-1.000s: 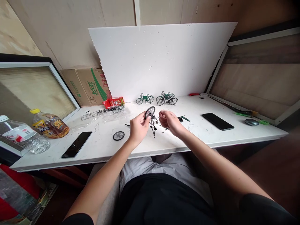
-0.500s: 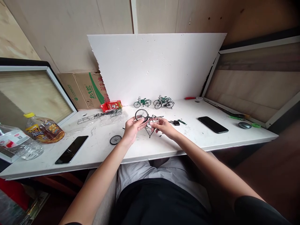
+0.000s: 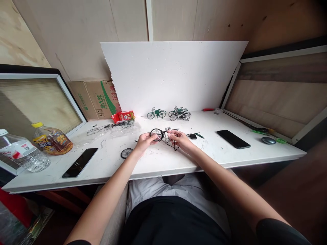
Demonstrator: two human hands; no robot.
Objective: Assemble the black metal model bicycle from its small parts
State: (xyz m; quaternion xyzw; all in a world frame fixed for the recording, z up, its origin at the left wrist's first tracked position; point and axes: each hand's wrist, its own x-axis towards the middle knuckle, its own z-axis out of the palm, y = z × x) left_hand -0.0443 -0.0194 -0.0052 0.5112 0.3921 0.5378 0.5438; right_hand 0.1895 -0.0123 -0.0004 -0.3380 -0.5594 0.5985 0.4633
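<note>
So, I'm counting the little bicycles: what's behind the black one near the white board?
Behind the black bicycle is a green bicycle, then the white board. The green one's lower part is largely covered; whether anything else hides there can't be seen.

Looking along the scuffed white table (image 3: 158,162): seeing two bottles (image 3: 56,142) at the left end, then a phone (image 3: 80,162), then a loose wheel (image 3: 126,153) towards the front; spotting toy bikes (image 3: 156,112) upright at the back, another phone (image 3: 233,139) out right.
</note>
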